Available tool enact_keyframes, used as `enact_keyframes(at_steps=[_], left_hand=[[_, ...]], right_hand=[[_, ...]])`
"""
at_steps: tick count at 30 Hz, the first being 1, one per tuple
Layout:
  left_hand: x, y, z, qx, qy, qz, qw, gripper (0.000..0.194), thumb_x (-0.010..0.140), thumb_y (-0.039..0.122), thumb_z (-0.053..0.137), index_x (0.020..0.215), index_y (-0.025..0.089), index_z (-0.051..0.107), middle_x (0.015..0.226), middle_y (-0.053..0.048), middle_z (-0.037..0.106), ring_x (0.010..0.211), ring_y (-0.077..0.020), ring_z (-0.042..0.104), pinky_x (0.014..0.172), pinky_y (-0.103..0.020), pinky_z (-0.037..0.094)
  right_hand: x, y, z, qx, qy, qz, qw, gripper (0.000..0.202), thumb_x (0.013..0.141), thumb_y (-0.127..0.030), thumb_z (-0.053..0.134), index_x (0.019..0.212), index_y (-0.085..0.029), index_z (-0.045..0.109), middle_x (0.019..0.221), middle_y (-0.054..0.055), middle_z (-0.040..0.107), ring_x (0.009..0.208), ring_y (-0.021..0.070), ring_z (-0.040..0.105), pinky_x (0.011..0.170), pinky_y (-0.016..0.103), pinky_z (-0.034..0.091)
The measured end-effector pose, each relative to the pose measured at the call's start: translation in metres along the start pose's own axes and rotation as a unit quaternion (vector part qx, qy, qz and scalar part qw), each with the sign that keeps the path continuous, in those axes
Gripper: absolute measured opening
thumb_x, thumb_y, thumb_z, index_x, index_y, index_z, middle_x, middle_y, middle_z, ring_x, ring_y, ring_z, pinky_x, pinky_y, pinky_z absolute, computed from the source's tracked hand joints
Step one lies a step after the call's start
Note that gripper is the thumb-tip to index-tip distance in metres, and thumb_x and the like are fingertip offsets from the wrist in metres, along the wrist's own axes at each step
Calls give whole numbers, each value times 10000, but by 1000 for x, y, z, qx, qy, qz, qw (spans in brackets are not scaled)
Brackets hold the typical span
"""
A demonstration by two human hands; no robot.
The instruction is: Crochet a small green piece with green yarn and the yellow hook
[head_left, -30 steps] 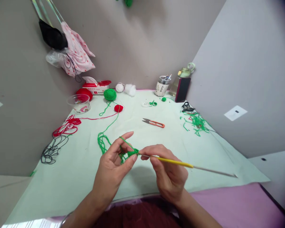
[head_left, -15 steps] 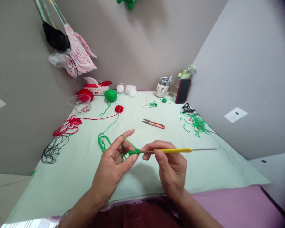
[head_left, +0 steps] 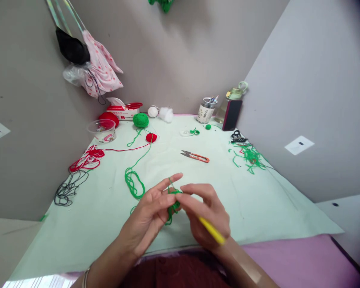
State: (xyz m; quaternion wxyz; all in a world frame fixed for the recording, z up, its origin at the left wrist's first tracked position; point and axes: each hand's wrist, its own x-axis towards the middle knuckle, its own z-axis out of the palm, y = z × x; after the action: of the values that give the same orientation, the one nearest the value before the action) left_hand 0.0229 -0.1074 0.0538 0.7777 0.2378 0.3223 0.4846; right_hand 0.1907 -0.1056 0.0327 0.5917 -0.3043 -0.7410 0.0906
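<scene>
My left hand (head_left: pixel 154 206) pinches a small green crocheted piece (head_left: pixel 174 205) between thumb and fingers, and a strand of green yarn runs over its raised index finger. Close against it, my right hand (head_left: pixel 208 212) is closed around a yellow-handled crochet hook (head_left: pixel 212 231). The handle slants down to the right below the fingers, and the hook's tip is hidden. Thumb and index finger of the right hand touch the edge of the green piece. Loose loops of green yarn (head_left: pixel 134 184) lie to the left, leading back to a green yarn ball (head_left: pixel 141 120).
Orange thread snips (head_left: pixel 195 156) lie beyond my hands. At left are a clear plastic tub (head_left: pixel 102 132), red yarn (head_left: pixel 88 159) and dark cord (head_left: pixel 69 188). Green yarn scraps (head_left: pixel 252 158), a phone (head_left: pixel 232 115), a bottle (head_left: pixel 234 94) and a pen holder (head_left: pixel 206 111) stand or lie right.
My right hand has turned, swinging the hook's handle from level to slanting down right. The green piece has been tilted and my hands have drawn closer together.
</scene>
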Motion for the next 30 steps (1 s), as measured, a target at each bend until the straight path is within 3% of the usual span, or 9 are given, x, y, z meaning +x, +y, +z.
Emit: enact_keyframes(at_steps=[3,5,9,12,15,18,21,25,30], left_hand=[[-1,5,0,-5,8,21,1000,512,773,307,940,1267,231,829,887,-7,647,800,-118,557,807,-237,489],[-2,5,1,24,4,40,999,532,777,314,940,1292,260,819,876,0,643,819,-125,568,815,-239,487],[-2,-2,3,98,16,89,991,509,805,328,937,1298,309,810,924,-5,678,933,-159,613,877,-261,493],[0,-7,3,109,50,132,984,521,800,321,953,1299,344,804,921,13,684,919,-145,615,890,-257,498],[2,-6,5,46,31,72,996,524,776,354,965,1278,306,823,937,-4,701,918,-142,622,881,-245,505],[4,-1,6,-6,16,19,1000,468,758,354,959,1200,235,861,901,-13,676,839,-124,599,842,-238,503],[3,1,5,28,28,54,998,441,753,333,954,1180,260,866,887,0,665,823,-122,582,816,-232,479],[-1,-3,2,137,29,98,985,366,835,352,904,1197,335,852,900,-6,695,913,-166,590,815,-255,450],[-4,-2,0,172,48,114,977,328,866,360,857,1193,347,850,958,-9,654,937,-181,560,838,-281,442]], right_hand=[[8,0,-1,177,40,148,972,227,1066,-198,614,1123,-286,814,933,50,781,765,183,717,686,338,613],[13,-1,-1,251,37,199,947,193,1067,-268,636,1042,-282,826,893,42,767,730,178,695,665,336,595],[17,-5,2,205,16,180,962,171,1039,-234,680,1033,-282,844,923,56,810,881,218,747,755,357,621],[11,-7,4,96,8,107,990,282,1009,-118,674,1146,-303,837,998,66,828,873,214,765,733,343,631],[7,-6,2,11,-7,16,1000,347,955,-62,711,1181,-291,842,1100,99,831,928,231,774,752,342,634],[10,-2,-1,101,30,101,989,297,1012,-102,658,1144,-298,837,999,55,815,837,187,738,714,316,607],[15,0,0,239,41,200,949,218,1057,-207,644,1066,-305,838,933,19,784,753,152,681,683,301,572],[16,-1,4,250,23,219,943,155,1032,-258,708,1014,-296,858,943,28,809,897,173,720,782,301,575],[12,5,4,328,31,306,893,144,1032,-340,719,977,-302,847,899,-5,787,725,112,667,710,257,551]])
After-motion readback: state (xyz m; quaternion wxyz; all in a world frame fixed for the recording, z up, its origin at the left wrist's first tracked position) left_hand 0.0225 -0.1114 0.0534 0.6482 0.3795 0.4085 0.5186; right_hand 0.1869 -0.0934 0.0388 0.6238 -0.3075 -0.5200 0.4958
